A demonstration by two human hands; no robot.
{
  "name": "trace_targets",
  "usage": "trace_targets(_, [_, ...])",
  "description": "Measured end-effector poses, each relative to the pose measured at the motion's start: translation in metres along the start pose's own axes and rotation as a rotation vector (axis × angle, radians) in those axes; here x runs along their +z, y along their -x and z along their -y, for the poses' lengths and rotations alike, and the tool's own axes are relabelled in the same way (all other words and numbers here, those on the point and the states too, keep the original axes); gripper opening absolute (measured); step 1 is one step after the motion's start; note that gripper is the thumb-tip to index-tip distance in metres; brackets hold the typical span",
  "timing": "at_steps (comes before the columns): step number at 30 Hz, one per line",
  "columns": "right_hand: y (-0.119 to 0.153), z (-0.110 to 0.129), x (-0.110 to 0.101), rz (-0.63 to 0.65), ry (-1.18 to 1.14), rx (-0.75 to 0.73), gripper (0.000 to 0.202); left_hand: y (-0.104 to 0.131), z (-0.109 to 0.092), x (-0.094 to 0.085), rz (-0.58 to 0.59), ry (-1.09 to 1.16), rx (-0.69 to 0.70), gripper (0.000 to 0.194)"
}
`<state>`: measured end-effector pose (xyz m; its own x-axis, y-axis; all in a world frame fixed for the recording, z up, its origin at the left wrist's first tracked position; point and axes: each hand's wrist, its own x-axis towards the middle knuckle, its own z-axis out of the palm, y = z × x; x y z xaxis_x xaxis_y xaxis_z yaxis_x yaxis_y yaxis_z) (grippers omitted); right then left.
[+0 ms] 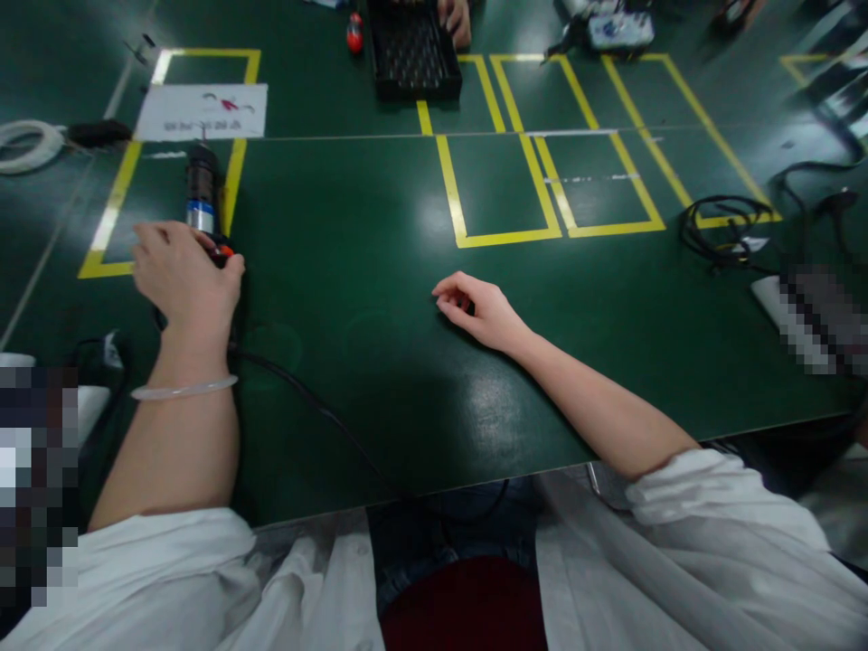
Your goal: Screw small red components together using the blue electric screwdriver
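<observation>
My left hand (186,276) is closed over an electric screwdriver (202,185) at the left. Its dark barrel with a blue and silver band points away from me, and a red part shows by my thumb. The handle is mostly hidden under my palm, and a black cord (325,411) trails toward the table's near edge. Near the middle of the green table (339,271), my right hand (485,309) rests with its fingers loosely curled in. Nothing shows in it.
Yellow tape outlines (508,240) mark the table. A white paper label (202,112) lies beyond the screwdriver, with a tape roll (31,147) to its left. Across the table, a co-worker's hand (456,23) touches a black tray (417,86). A coiled black cable (725,226) lies at the right.
</observation>
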<state>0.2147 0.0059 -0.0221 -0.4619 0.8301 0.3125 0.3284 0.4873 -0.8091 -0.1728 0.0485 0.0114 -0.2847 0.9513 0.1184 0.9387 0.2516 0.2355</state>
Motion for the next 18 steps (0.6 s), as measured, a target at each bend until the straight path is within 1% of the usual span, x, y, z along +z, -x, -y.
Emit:
trace_targets(3, [0.0, 0.0, 0.0, 0.004, 0.0, -0.013, 0.015, 0.002, -0.005, -0.002, -0.098, -0.04, -0.092, 0.051])
trace_targets(6, [0.0, 0.0, 0.0, 0.004, 0.004, -0.018, 0.014, 0.003, -0.007, -0.004, -0.097, 0.02, -0.089, 0.043])
trace_targets(7, [0.0, 0.0, 0.0, 0.0, 0.003, -0.019, 0.014, 0.003, -0.007, -0.004, -0.113, 0.049, -0.083, 0.039])
trace_targets(8, [0.0, 0.0, 0.0, -0.004, 0.0, -0.022, 0.014, 0.002, -0.007, -0.004, -0.135, 0.074, -0.07, 0.036])
trace_targets(10, [0.0, 0.0, 0.001, -0.01, -0.002, -0.024, 0.014, 0.0, -0.009, -0.001, -0.197, 0.105, 0.003, 0.032])
trace_targets(12, [0.0, 0.0, 0.0, -0.009, 0.002, -0.024, 0.014, 0.001, -0.019, 0.004, -0.247, 0.138, 0.107, 0.031])
trace_targets(13, [0.0, 0.0, 0.0, -0.007, 0.005, -0.021, 0.014, 0.003, -0.027, 0.008, -0.244, 0.182, 0.166, 0.03])
trace_targets(15, [0.0, 0.0, 0.0, -0.005, 0.012, -0.013, 0.013, 0.015, -0.051, 0.016, -0.16, 0.336, 0.29, 0.03])
trace_targets(17, [0.0, 0.0, 0.0, -0.006, 0.011, -0.008, 0.013, 0.034, -0.082, 0.025, 0.004, 0.534, 0.448, 0.033])
trace_targets(18, [0.0, -0.001, 0.0, -0.005, 0.003, -0.008, 0.013, 0.045, -0.097, 0.028, 0.091, 0.595, 0.521, 0.032])
